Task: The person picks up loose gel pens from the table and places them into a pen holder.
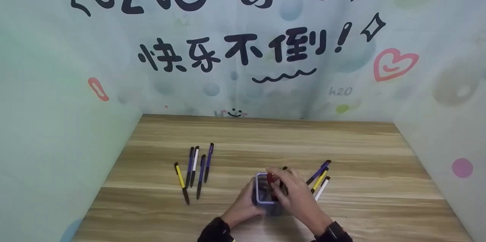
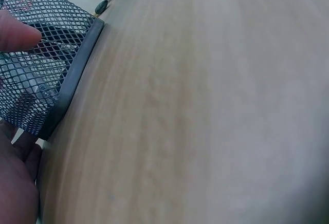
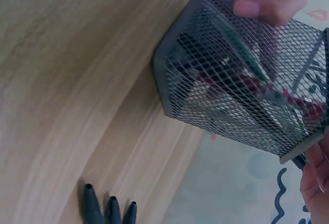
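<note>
A dark wire-mesh pen holder (image 1: 271, 209) stands upright near the table's front edge, its pale rim facing up. My left hand (image 1: 241, 204) grips it from the left, with the thumb (image 2: 18, 34) against the mesh in the left wrist view. Over the opening, my right hand (image 1: 298, 190) pinches a red pen (image 1: 270, 178), whose lower part reaches down inside. Through the mesh in the right wrist view, the red pen (image 3: 252, 84) and other dark and green pens slant within the holder. My right fingers partly hide the rim.
Left of the holder lie a yellow pen (image 1: 180, 175), a white pen (image 1: 195, 160) and several purple pens (image 1: 209, 162). To the right are a purple pen (image 1: 318, 171), a yellow pen (image 1: 319, 179) and a white pen (image 1: 322, 188). A printed cloth (image 1: 235, 94) hangs behind the table.
</note>
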`<move>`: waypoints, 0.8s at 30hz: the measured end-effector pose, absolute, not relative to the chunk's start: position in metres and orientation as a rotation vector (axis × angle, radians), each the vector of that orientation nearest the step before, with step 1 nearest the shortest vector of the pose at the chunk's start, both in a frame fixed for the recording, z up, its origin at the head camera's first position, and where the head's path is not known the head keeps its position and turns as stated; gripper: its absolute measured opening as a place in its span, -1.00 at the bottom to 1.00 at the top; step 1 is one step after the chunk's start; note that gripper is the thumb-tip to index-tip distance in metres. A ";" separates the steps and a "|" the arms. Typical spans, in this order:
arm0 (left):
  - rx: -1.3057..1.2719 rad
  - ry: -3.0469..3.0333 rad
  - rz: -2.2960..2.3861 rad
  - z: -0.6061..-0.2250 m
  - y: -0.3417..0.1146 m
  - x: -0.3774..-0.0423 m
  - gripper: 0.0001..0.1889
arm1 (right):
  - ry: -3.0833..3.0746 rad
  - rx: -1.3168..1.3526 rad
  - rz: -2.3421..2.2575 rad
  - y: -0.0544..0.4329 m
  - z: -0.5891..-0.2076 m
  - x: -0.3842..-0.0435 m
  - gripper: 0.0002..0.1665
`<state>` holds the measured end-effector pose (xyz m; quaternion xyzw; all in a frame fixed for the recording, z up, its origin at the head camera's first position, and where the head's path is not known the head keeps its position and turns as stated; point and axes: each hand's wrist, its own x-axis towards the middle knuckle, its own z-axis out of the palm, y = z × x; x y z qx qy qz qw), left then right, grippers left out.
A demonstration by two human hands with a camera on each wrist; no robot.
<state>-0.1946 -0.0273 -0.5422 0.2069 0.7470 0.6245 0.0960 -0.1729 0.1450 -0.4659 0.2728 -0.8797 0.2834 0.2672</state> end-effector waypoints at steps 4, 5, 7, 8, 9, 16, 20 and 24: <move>0.633 2.207 1.849 -0.542 -0.027 -0.196 -0.05 | -2.402 0.856 0.719 0.144 -0.462 -0.172 -0.35; 0.640 2.208 1.848 -0.542 -0.027 -0.196 -0.06 | -2.408 0.880 0.702 0.144 -0.462 -0.171 -0.33; 0.652 2.198 1.851 -0.543 -0.027 -0.196 -0.07 | -2.407 0.910 0.687 0.144 -0.462 -0.169 -0.29; 0.652 2.190 1.854 -0.543 -0.026 -0.197 -0.07 | -2.402 0.915 0.696 0.144 -0.463 -0.169 -0.27; 0.656 2.182 1.862 -0.543 -0.026 -0.197 -0.05 | -2.390 0.917 0.714 0.144 -0.463 -0.168 -0.26; 0.740 2.113 1.934 -0.546 -0.027 -0.198 -0.05 | -2.290 0.889 0.839 0.151 -0.463 -0.170 -0.30; 0.725 2.122 1.913 -0.545 -0.028 -0.198 -0.08 | -2.281 0.900 0.849 0.154 -0.462 -0.171 -0.32; 0.729 2.138 1.905 -0.545 -0.027 -0.198 -0.12 | -2.263 0.895 0.833 0.156 -0.461 -0.171 -0.31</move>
